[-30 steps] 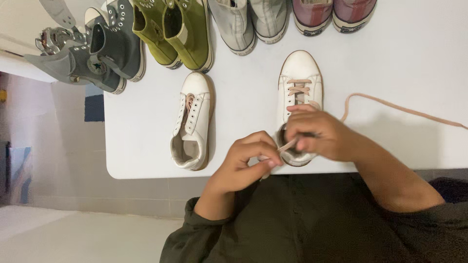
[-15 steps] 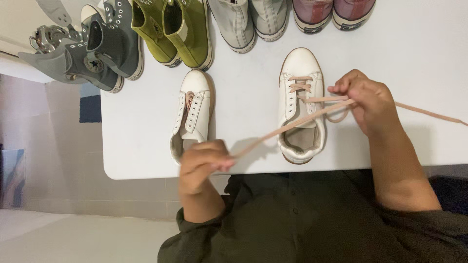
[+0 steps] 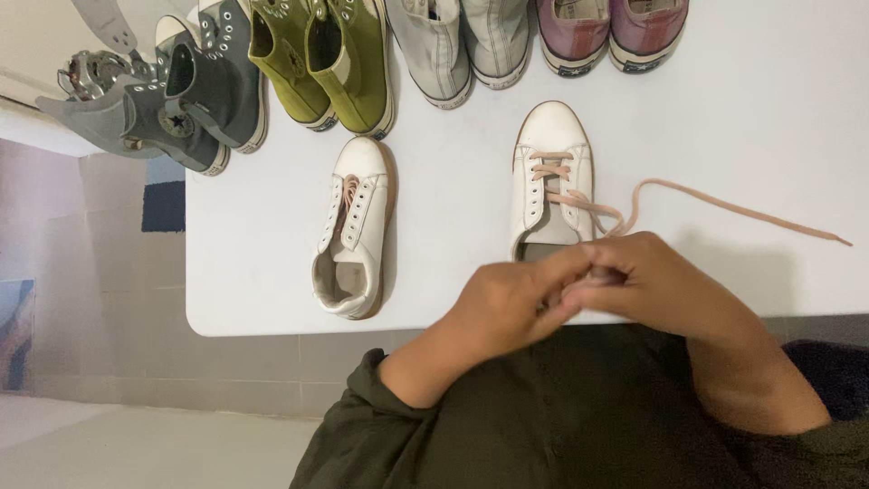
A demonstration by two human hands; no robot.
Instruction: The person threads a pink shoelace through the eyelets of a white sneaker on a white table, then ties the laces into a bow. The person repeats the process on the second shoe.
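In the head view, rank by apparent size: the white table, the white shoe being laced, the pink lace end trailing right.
1. White table, largest by far.
2. White shoe being laced, heel hidden by hands.
3. Pink lace end: long but thin, least area.

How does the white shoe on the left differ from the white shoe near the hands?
The left shoe lies untouched; the right shoe has both hands at its heel. The left shoe's eyelets are mostly bare; the right shoe carries a pink lace trailing over the table. Both are white low sneakers.
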